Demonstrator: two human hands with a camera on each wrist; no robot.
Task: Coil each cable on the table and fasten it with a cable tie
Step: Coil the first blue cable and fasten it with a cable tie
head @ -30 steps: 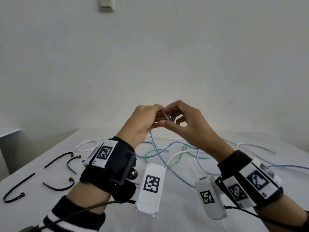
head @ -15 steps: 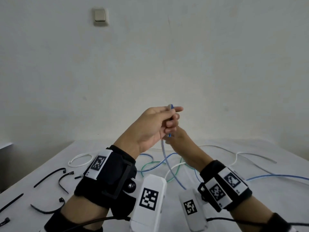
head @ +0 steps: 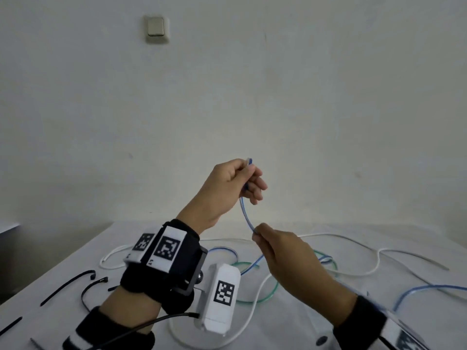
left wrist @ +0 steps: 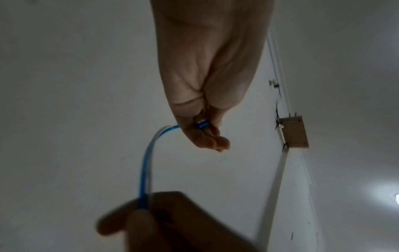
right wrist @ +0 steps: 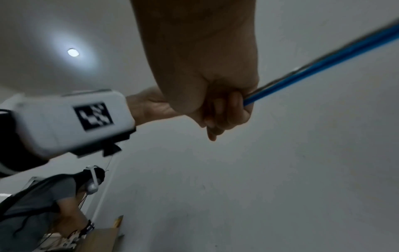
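Change: since half a second ago the hands are drawn apart; the right hand (head: 285, 251) is now lowered below the left, and a stretch of blue cable is exposed between them.
Blue cable (head: 245, 215): its end is held up in the air above the table (head: 63, 274), with the tip (head: 249, 161) seen protruding just above the left fingers; from the right hand it is trailed down to the tabletop and off toward the right edge.
Left hand (head: 227, 188): raised highest; the cable end is pinched between thumb and curled fingers, as is confirmed in the left wrist view (left wrist: 202, 124).
Right hand grip: the cable is pinched lower down at the fingertips; in the right wrist view the fingers (right wrist: 233, 109) are seen curled round the blue strand.
White cable (head: 374, 258): laid loosely across the far and right parts of the table.
Green cable (head: 271, 291): looped on the table between the forearms, crossed by the white and blue strands.
Cable ties (head: 67, 286): several black ones are laid apart on the left of the table; their exact number cannot be told, since some are possibly cut off by the picture edge.
Wrist units (head: 222, 291): white housings with black-and-white markers are strapped to both wrists.
Wall switch (head: 156, 29): mounted high on the pale wall.
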